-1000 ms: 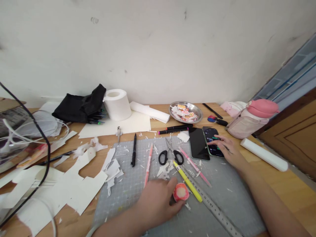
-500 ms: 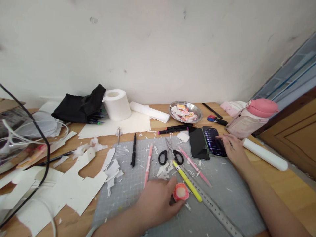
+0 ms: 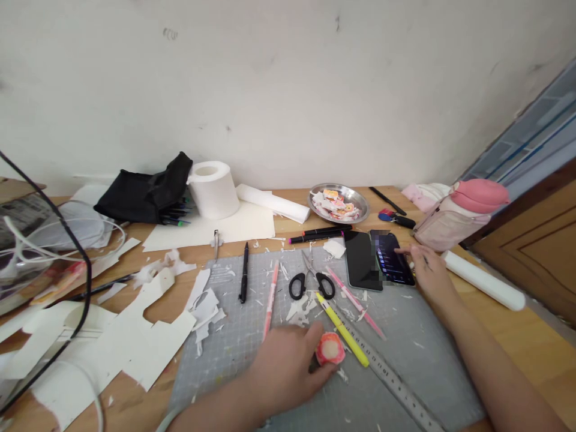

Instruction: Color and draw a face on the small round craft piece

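My left hand (image 3: pixel 288 366) rests on the grey cutting mat (image 3: pixel 252 354), thumb and fingers closed around a small round pink-and-cream piece (image 3: pixel 330 349). My right hand (image 3: pixel 425 270) lies at the right edge of a lit phone (image 3: pixel 390 258), fingers stretched out, fingertips touching its side. A second, dark phone (image 3: pixel 361 261) lies just left of the lit one. A yellow highlighter (image 3: pixel 342 330) and a metal ruler (image 3: pixel 387 378) lie beside the pink piece.
Scissors (image 3: pixel 312 281), pink pens (image 3: pixel 271 297), a black pen (image 3: pixel 243 271) and paper scraps litter the mat. White cut card (image 3: pixel 135 342) lies left. Behind stand a toilet roll (image 3: pixel 212 189), black pouch (image 3: pixel 144 195), metal dish (image 3: pixel 338 205) and pink-lidded bottle (image 3: pixel 459 216). A white tube (image 3: pixel 483 280) lies right.
My right hand has slid from over the lit phone's screen to its right edge. The screen content changed. My left hand has stayed put on the pink piece.
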`<state>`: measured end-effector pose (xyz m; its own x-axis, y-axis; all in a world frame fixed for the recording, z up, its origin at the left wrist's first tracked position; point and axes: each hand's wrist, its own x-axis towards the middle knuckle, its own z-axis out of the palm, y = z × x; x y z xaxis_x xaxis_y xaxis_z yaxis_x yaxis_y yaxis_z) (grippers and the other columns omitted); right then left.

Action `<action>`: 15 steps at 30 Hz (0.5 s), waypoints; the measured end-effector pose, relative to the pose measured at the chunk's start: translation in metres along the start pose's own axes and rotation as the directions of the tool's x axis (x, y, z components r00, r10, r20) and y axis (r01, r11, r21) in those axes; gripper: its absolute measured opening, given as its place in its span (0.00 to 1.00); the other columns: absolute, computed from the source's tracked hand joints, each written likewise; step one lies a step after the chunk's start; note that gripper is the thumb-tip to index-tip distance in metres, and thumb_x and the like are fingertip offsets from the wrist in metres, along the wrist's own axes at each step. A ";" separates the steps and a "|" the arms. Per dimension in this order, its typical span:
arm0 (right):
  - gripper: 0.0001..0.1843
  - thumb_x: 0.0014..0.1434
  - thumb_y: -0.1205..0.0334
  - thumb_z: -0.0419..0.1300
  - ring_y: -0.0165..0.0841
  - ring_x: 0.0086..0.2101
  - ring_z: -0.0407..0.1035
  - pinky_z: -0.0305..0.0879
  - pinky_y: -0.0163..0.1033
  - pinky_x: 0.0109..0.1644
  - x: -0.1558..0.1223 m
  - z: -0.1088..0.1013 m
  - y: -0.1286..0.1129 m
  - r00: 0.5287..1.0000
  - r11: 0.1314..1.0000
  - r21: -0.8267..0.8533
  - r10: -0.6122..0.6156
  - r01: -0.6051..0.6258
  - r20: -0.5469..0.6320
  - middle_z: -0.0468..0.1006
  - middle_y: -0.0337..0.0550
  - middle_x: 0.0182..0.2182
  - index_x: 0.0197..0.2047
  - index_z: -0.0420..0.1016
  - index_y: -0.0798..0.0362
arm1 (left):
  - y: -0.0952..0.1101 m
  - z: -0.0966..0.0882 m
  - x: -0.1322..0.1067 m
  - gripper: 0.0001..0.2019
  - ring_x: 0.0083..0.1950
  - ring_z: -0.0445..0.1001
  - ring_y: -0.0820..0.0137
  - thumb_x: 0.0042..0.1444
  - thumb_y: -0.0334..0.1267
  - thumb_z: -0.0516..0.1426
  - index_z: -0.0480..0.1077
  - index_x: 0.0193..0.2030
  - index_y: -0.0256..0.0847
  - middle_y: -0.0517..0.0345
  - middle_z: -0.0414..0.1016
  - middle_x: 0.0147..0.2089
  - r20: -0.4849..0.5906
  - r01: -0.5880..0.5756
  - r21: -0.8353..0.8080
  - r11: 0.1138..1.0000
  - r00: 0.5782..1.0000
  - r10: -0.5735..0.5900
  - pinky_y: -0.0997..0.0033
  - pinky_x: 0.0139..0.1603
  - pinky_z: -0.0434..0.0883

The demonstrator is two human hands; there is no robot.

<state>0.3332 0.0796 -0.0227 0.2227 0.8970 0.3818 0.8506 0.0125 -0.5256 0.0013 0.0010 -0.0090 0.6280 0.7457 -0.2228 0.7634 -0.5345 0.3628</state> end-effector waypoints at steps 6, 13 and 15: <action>0.27 0.60 0.44 0.40 0.44 0.45 0.70 0.60 0.57 0.55 0.000 0.001 0.004 1.000 0.999 -0.047 -0.015 0.015 -0.006 0.80 0.47 0.35 0.28 0.75 0.48 | 0.001 -0.001 0.000 0.14 0.34 0.76 0.62 0.57 0.52 0.50 0.64 0.38 0.44 0.57 0.77 0.32 -0.008 -0.001 0.007 1.000 1.000 0.002 0.70 0.31 0.68; 0.25 0.59 0.42 0.40 0.45 0.50 0.66 0.56 0.59 0.55 -0.001 0.009 0.010 1.000 0.996 -0.088 -0.027 0.026 -0.011 0.77 0.47 0.44 0.41 0.73 0.45 | 0.001 -0.002 0.000 0.15 0.35 0.76 0.63 0.57 0.53 0.50 0.65 0.39 0.44 0.57 0.77 0.33 0.015 0.024 0.003 1.000 1.000 -0.024 0.71 0.33 0.67; 0.26 0.58 0.41 0.40 0.46 0.51 0.65 0.55 0.62 0.55 -0.002 0.009 0.010 1.000 0.994 -0.105 0.000 0.001 0.007 0.77 0.46 0.44 0.41 0.73 0.44 | 0.001 -0.001 0.000 0.15 0.35 0.76 0.62 0.57 0.52 0.49 0.65 0.39 0.44 0.57 0.77 0.33 0.005 0.011 0.004 1.000 1.000 -0.011 0.70 0.32 0.68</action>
<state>0.3368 0.0821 -0.0356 0.2189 0.9003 0.3763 0.8963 -0.0332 -0.4421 0.0022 0.0013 -0.0075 0.6203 0.7494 -0.2314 0.7708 -0.5279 0.3568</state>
